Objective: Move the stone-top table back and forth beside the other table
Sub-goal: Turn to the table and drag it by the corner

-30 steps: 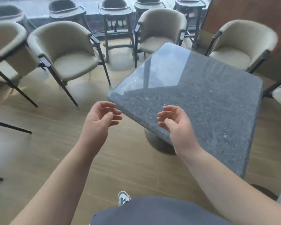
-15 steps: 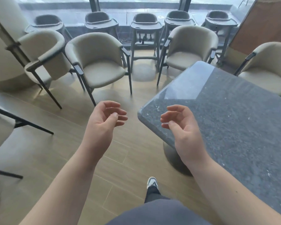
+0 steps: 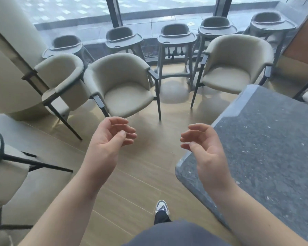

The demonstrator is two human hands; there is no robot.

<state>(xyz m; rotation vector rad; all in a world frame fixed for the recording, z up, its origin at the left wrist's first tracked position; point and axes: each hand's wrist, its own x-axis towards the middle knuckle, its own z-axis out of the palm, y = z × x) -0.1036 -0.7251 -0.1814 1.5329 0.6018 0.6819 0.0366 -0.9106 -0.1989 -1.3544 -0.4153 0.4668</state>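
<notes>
The stone-top table (image 3: 270, 139) has a dark grey speckled slab and fills the right side of the head view, its near corner by my right wrist. My right hand (image 3: 203, 148) hovers over that corner's left edge, palm up, fingers curled and apart, holding nothing. My left hand (image 3: 108, 141) floats over the wooden floor to the left of the table, also palm up with loose fingers and nothing in it. Neither hand touches the slab. The table's base and the other table are out of sight.
Beige armchairs stand ahead: one at centre (image 3: 121, 86), one at left (image 3: 64, 80), one at right (image 3: 236, 64), another at the near left edge (image 3: 5, 167). Grey high chairs (image 3: 174, 50) line the window. My shoe (image 3: 161, 207) is on the wooden floor.
My view has swung left and up, so the table has slid toward the right edge and its base is gone from sight. Both hands stay raised, empty and slightly wider apart.
</notes>
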